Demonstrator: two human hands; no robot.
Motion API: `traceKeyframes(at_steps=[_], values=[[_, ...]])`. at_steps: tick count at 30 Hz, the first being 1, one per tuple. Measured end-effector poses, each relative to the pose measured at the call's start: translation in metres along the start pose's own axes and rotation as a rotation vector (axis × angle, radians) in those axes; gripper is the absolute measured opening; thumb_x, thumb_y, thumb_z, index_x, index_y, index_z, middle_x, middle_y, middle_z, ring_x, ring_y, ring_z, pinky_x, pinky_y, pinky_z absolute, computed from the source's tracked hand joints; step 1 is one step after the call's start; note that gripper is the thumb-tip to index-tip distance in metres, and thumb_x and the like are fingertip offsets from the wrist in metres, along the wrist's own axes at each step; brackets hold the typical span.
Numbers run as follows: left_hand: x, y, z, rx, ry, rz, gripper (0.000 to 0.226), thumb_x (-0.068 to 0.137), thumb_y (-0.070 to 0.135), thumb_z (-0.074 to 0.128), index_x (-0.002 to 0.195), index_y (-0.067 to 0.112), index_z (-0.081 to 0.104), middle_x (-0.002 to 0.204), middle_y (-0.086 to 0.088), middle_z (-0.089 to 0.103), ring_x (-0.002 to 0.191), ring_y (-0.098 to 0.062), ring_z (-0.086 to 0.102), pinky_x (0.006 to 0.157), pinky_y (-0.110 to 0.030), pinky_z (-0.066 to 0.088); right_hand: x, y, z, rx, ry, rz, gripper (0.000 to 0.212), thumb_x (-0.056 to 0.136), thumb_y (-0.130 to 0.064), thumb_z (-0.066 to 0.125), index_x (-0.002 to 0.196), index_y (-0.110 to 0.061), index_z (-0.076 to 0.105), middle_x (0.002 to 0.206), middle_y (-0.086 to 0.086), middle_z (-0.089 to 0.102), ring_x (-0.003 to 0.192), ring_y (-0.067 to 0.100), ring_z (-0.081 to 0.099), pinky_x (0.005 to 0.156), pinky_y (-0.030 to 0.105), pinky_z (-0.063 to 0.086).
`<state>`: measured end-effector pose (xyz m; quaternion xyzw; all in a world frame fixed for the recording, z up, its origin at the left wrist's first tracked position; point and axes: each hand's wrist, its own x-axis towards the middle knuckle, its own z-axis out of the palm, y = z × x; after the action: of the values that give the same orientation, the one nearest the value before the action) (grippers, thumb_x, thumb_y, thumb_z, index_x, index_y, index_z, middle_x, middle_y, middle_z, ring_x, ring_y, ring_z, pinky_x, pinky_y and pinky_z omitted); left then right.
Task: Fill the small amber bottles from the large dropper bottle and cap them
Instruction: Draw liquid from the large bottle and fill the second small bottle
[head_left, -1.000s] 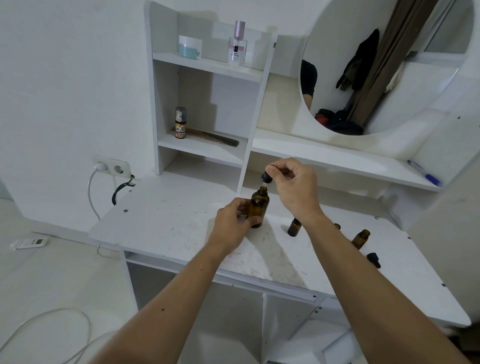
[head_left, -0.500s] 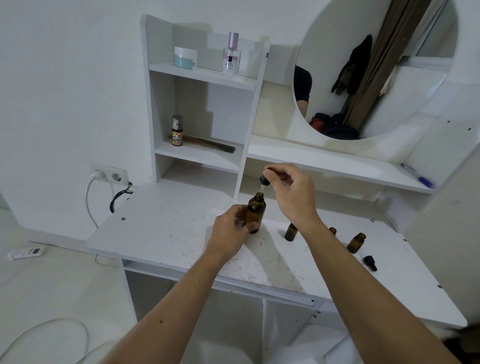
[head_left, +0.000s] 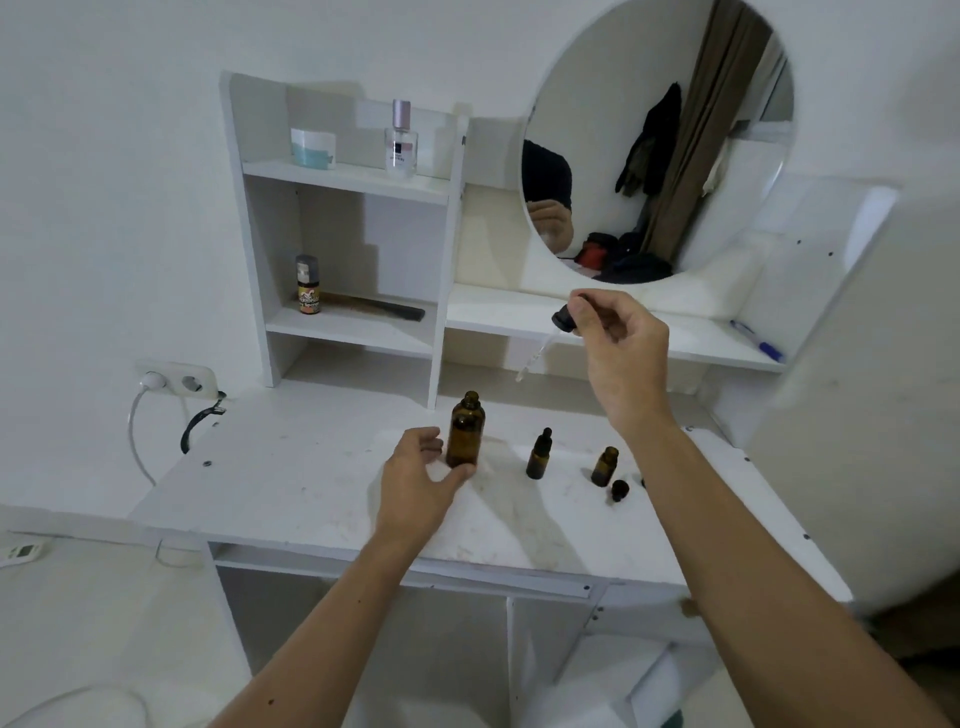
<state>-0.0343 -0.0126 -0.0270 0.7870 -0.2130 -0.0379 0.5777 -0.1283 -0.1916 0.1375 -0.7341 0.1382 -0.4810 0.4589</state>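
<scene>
White vanity desk (head_left: 311, 467) under a round mirror (head_left: 660, 140); the large dropper bottle (head_left: 466, 431) stands uncapped on it, the left hand (head_left: 421, 478) loosely cupped at its base, thumb touching, fingers relaxed; the right hand (head_left: 618, 353) pinches the dropper (head_left: 550, 338) raised above, pipette tilted down-left; a capped small amber bottle (head_left: 538, 456), an uncapped one (head_left: 605, 466) and a loose black cap (head_left: 619, 489) sit to the right.

We count three amber bottles at the middle of the frame: one large bottle (head_left: 466, 430) standing open, and two small bottles, one capped (head_left: 539, 454) and one open (head_left: 604, 466). We see one loose cap (head_left: 619, 489) beside them, one dropper (head_left: 550, 338) and two hands.
</scene>
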Motion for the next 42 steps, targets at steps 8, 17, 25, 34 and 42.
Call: traceKeyframes(at_steps=[8, 17, 25, 34, 42], values=[[-0.043, 0.020, 0.046, -0.027, -0.225, 0.129, 0.029, 0.086, 0.029, 0.084, 0.110, 0.023, 0.068, 0.102, 0.013, 0.072, 0.093, 0.003, 0.068, 0.087, -0.018, 0.058, -0.026, 0.024, -0.073, -0.064, 0.078, 0.055, 0.009, 0.101, -0.016, 0.072, 0.109, -0.017, 0.076, 0.097, -0.008, 0.079, 0.094, 0.004, 0.076, 0.088, 0.017, 0.056], [-0.030, 0.041, 0.119, 0.106, -0.392, 0.235, 0.059, 0.096, 0.026, 0.074, 0.150, 0.018, 0.052, 0.149, 0.002, 0.058, 0.138, -0.012, 0.053, 0.117, -0.035, 0.044, -0.036, 0.057, -0.113, -0.133, 0.097, 0.136, 0.010, 0.101, -0.020, 0.072, 0.110, -0.021, 0.076, 0.097, -0.007, 0.080, 0.094, 0.002, 0.077, 0.090, 0.016, 0.057], [-0.015, 0.050, 0.155, 0.116, -0.342, 0.260, 0.048, 0.102, 0.029, 0.064, 0.147, 0.016, 0.053, 0.143, 0.001, 0.063, 0.134, -0.015, 0.057, 0.112, -0.034, 0.047, -0.031, 0.079, -0.110, -0.105, 0.078, 0.154, 0.012, 0.101, -0.020, 0.073, 0.111, -0.018, 0.077, 0.094, -0.009, 0.081, 0.094, 0.003, 0.077, 0.089, 0.017, 0.057], [0.002, 0.047, 0.173, 0.088, -0.341, 0.259, 0.029, 0.098, 0.025, 0.070, 0.126, 0.018, 0.068, 0.114, 0.005, 0.075, 0.111, -0.012, 0.069, 0.100, -0.031, 0.055, -0.033, 0.098, -0.106, -0.158, 0.014, 0.167, 0.008, 0.099, -0.019, 0.074, 0.106, -0.017, 0.077, 0.088, -0.008, 0.081, 0.089, 0.004, 0.077, 0.088, 0.024, 0.058], [0.002, 0.046, 0.173, 0.067, -0.320, 0.255, 0.025, 0.097, 0.022, 0.071, 0.122, 0.017, 0.070, 0.109, 0.004, 0.076, 0.104, -0.009, 0.070, 0.093, -0.019, 0.051, -0.036, 0.105, -0.100, -0.205, 0.012, 0.205, 0.008, 0.098, -0.021, 0.075, 0.092, -0.016, 0.076, 0.085, -0.006, 0.081, 0.057, 0.002, 0.066, 0.052, 0.009, 0.045]])
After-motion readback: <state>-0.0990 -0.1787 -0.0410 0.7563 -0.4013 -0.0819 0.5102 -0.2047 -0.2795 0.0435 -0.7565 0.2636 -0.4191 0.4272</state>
